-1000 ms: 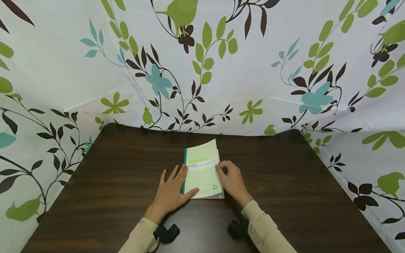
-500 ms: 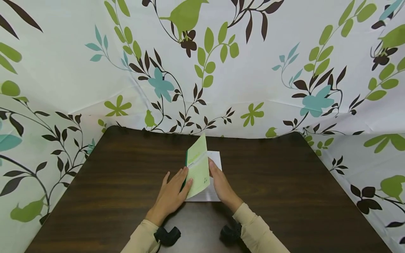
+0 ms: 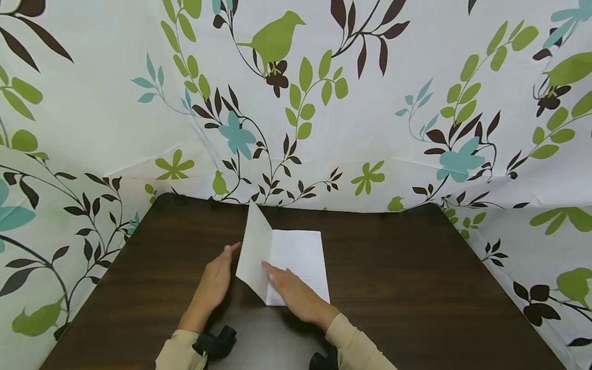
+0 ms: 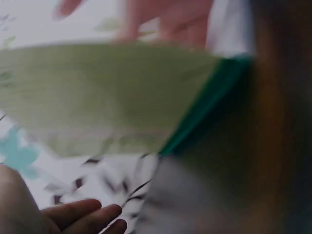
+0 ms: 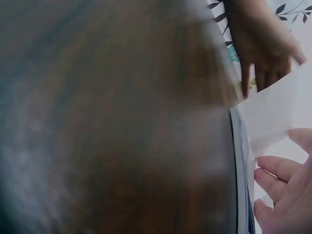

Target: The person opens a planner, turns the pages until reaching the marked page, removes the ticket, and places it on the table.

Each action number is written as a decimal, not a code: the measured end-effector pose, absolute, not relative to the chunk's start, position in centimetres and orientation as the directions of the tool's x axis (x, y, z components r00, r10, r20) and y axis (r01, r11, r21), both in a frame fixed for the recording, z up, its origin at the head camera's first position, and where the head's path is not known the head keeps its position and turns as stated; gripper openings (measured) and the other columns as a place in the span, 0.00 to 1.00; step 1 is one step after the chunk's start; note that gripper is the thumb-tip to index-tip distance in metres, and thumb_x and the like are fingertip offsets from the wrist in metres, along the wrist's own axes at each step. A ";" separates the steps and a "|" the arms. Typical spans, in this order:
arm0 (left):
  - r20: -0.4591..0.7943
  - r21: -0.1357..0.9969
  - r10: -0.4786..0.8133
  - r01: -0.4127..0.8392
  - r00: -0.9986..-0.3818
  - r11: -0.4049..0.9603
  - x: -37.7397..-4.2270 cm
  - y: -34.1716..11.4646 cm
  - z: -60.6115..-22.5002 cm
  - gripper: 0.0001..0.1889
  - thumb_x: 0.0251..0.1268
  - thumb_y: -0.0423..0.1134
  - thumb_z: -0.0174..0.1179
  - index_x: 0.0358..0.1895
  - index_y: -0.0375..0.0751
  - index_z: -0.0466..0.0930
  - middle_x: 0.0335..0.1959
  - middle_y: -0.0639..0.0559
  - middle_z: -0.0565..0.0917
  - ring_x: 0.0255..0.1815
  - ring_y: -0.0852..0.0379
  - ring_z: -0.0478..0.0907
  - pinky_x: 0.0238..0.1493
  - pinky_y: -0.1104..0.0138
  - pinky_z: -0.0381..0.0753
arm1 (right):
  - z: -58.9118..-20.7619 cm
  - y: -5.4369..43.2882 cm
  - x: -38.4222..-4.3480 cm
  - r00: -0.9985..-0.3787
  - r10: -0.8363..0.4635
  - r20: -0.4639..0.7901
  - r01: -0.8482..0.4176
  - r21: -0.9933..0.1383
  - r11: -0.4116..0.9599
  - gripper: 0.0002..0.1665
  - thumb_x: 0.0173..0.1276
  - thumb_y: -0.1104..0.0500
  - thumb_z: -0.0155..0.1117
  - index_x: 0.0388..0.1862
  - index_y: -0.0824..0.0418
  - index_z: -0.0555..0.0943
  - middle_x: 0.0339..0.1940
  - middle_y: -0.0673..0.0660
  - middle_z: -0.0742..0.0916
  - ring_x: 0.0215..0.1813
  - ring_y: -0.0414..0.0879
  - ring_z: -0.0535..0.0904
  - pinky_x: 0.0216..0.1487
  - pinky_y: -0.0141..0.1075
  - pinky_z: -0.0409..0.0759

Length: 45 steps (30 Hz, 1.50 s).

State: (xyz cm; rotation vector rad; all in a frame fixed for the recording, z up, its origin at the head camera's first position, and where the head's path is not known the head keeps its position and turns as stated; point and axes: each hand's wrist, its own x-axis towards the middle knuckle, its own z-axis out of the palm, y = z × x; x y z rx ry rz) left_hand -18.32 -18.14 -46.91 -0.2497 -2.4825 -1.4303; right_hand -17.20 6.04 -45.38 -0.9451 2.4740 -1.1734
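Note:
A notebook lies on the dark wooden table with white lined pages facing up. Its front cover stands raised and tilts left, the pale inner side showing. In the left wrist view the cover's light green outside and the dark green spine appear. My left hand is just left of the cover, fingers extended, fingertips right at its outer edge. My right hand reaches over the lower pages, its fingers extended toward the fold at the cover's inner side.
The dark wooden table extends on all sides of the notebook. A white cloth printed with leaves, birds and flowers hangs behind and beside it. Black wrist devices sit at both wrists near the front.
The notebook's cover has swung from nearly flat over to the left, baring the lined pages. My left hand has drawn back leftward off the cover; my right hand has moved left over the pages.

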 end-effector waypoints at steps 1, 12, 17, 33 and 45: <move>0.306 0.836 -0.011 0.263 -0.952 0.481 -18.3 -18.9 -46.5 0.32 0.90 0.49 0.25 0.71 0.29 0.72 0.69 0.34 0.77 0.73 0.34 0.70 0.73 0.41 0.65 | -45.5 5.9 -17.1 -0.755 -0.653 0.056 -0.466 -0.746 0.475 0.38 0.88 0.41 0.22 0.85 0.58 0.57 0.84 0.51 0.63 0.84 0.50 0.55 0.83 0.54 0.45; 0.462 0.725 -0.021 0.363 -0.887 0.586 -16.1 -20.8 -42.0 0.28 0.79 0.45 0.58 0.76 0.40 0.69 0.79 0.41 0.65 0.81 0.36 0.57 0.79 0.40 0.51 | -46.5 5.3 -16.3 -0.771 -0.635 0.043 -0.559 -0.523 0.643 0.40 0.82 0.34 0.43 0.80 0.57 0.67 0.82 0.56 0.68 0.83 0.47 0.59 0.83 0.48 0.52; 0.496 0.486 0.200 0.462 -0.845 0.742 -16.5 -18.2 -41.9 0.33 0.71 0.54 0.66 0.71 0.37 0.76 0.78 0.40 0.68 0.81 0.40 0.59 0.83 0.51 0.44 | -46.5 5.1 -16.2 -0.773 -0.632 0.063 -0.587 -0.449 0.674 0.41 0.80 0.33 0.49 0.80 0.58 0.68 0.81 0.58 0.68 0.83 0.48 0.59 0.82 0.51 0.53; 0.073 0.519 0.395 0.373 -0.916 0.769 -16.5 -15.2 -47.8 0.31 0.85 0.55 0.42 0.81 0.43 0.62 0.82 0.45 0.59 0.84 0.42 0.49 0.79 0.38 0.35 | -46.9 5.9 -16.2 -0.769 -0.632 0.100 -0.591 -0.486 0.643 0.36 0.82 0.45 0.53 0.79 0.64 0.67 0.80 0.60 0.69 0.82 0.50 0.61 0.82 0.49 0.55; 0.222 0.389 0.410 0.466 -0.885 0.795 -17.0 -15.7 -50.1 0.28 0.84 0.50 0.46 0.80 0.45 0.64 0.81 0.47 0.63 0.83 0.44 0.55 0.78 0.40 0.42 | -46.7 9.6 -16.1 -0.901 -0.373 0.220 -0.431 -0.543 0.721 0.38 0.79 0.49 0.59 0.77 0.70 0.66 0.76 0.70 0.72 0.80 0.66 0.62 0.77 0.65 0.56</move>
